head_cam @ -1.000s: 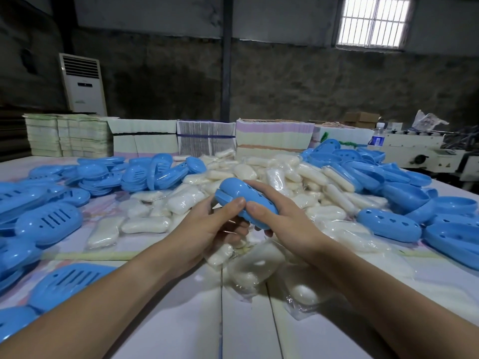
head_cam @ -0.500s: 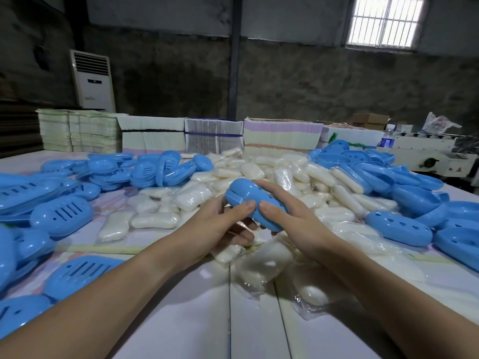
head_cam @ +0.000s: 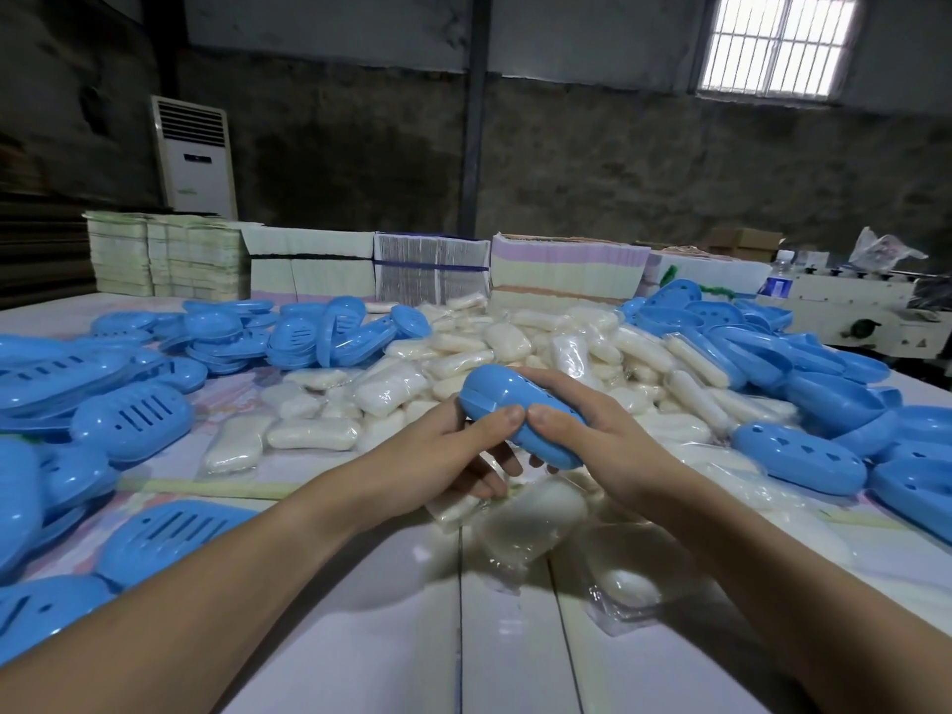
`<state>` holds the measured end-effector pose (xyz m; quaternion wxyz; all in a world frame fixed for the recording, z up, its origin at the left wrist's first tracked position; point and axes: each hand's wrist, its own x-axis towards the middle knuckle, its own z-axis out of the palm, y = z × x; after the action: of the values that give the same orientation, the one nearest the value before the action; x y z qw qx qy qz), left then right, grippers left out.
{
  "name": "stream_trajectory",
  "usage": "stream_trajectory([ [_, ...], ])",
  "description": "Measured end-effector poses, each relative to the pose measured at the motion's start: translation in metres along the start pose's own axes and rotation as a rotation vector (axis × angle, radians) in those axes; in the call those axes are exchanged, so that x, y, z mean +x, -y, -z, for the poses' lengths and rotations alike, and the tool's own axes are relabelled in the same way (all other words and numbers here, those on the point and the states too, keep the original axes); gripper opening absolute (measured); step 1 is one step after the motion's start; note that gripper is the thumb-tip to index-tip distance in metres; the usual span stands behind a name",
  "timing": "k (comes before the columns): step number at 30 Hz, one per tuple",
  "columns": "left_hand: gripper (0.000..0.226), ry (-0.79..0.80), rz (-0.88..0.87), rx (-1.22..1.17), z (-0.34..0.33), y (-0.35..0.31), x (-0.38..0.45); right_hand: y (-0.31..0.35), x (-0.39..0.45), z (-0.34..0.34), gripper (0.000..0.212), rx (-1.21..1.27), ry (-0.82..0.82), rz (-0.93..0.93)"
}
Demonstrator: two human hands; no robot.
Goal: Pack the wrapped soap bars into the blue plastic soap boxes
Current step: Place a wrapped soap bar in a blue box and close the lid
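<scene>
Held above the white table (head_cam: 360, 636), between both hands: a closed oval blue plastic soap box (head_cam: 520, 414), tilted, far end raised to the left. Left hand (head_cam: 438, 456) curled round its near left side, thumb pressed on the top shell, fingers tucked underneath. Right hand (head_cam: 597, 435) wrapped over the right side, thumb on top just beside the left thumb, fingers round the far edge. Directly below, loose white soap bars in clear plastic wrap (head_cam: 536, 517) lying on the table. Further back, a heaped pile of wrapped white soap bars (head_cam: 494, 347). To the left, slotted blue box halves (head_cam: 134, 414) stacked and scattered; to the right, more blue box halves (head_cam: 798, 456). Along the far table edge, stacks of flat printed cartons (head_cam: 432, 268).
</scene>
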<state>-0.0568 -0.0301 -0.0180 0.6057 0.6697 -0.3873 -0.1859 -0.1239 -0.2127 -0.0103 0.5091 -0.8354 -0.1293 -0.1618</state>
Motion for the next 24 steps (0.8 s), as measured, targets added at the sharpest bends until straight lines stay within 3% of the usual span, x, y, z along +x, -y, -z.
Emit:
stream_trajectory([
  [8, 0.059, -0.193, 0.019, -0.076, -0.003, 0.004, 0.008, -0.001, 0.004, -0.012, 0.034, 0.099, -0.1, 0.015],
  [12, 0.082, -0.306, -0.05, -0.183, -0.008, 0.003, 0.009, 0.001, 0.005, -0.014, 0.036, 0.074, -0.153, 0.016],
  [18, 0.028, -0.342, -0.099, -0.235, -0.015, 0.004, 0.011, 0.002, 0.007, -0.017, 0.027, 0.088, -0.185, 0.01],
  [24, 0.031, -0.324, -0.051, -0.19, -0.01, 0.004, 0.01, -0.004, 0.005, -0.015, 0.026, 0.051, -0.164, -0.041],
])
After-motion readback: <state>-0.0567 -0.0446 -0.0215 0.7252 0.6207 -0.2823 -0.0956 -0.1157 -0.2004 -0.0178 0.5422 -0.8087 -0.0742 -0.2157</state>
